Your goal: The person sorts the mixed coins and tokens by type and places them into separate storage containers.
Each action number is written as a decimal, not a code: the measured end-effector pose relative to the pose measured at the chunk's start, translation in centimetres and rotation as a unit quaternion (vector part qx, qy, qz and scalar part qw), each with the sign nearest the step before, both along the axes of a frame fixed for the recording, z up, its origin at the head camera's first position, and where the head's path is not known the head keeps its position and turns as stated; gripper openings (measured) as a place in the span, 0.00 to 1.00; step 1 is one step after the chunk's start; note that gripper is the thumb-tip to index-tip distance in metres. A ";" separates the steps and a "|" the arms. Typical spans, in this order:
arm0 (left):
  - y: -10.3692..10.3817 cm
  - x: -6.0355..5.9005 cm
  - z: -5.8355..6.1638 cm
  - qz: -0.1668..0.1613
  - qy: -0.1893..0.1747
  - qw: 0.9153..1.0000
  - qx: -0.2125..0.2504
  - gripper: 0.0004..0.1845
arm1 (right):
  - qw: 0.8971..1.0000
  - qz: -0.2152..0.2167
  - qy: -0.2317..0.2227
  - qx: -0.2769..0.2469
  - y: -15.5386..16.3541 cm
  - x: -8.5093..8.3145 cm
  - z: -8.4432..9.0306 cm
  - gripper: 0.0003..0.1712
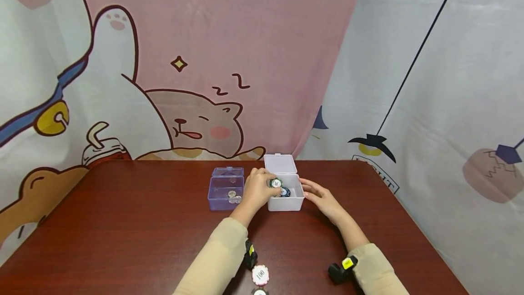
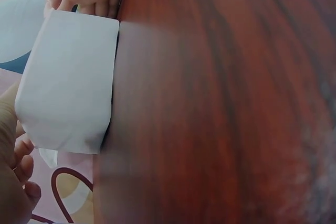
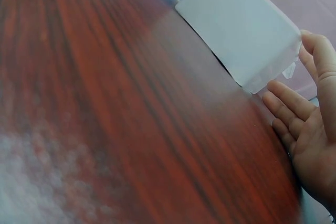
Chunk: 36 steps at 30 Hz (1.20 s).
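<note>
In the head view a white plastic box [image 1: 285, 204] stands with its lid [image 1: 280, 164] raised at the back. My left hand [image 1: 257, 187] reaches over the box's left wall and pinches a green-edged poker chip [image 1: 276, 183] between thumb and fingers. A blue-edged poker chip [image 1: 285, 192] shows inside the box, below the held one. At the right wall, my right hand [image 1: 323, 200] touches the box with extended fingers. In the right wrist view its fingers [image 3: 286, 103] lie along the box's end. The left wrist view shows the box's front wall [image 2: 73, 77], which hides the chips.
Left of the white box stands a translucent blue-purple box [image 1: 217, 197] with its lid up and several clear pieces [image 1: 232, 194] inside. Near the front edge lie a white poker chip [image 1: 260, 275] marked 100 and another chip [image 1: 259, 292], partly cut off. A printed curtain hangs behind the table [image 1: 143, 222].
</note>
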<state>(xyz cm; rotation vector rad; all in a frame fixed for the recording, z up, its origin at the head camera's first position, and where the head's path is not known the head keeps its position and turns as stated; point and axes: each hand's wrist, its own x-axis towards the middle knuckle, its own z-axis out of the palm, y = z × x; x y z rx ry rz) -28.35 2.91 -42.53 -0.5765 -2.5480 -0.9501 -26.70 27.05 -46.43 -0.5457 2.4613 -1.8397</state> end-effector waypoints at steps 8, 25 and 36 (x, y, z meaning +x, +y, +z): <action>-0.1 0.2 -0.3 -0.002 -0.002 1.000 0.027 0.24 | 1.000 0.010 -0.011 0.000 -0.8 1.3 2.1 0.28; -1.9 2.2 -0.2 -0.082 0.001 0.982 0.167 0.25 | 1.000 0.006 -0.011 -0.002 -0.6 0.7 1.4 0.28; -3.0 4.4 0.4 -0.142 -0.025 0.970 0.194 0.23 | 1.000 -0.001 0.001 -0.010 -0.1 -0.1 -0.2 0.27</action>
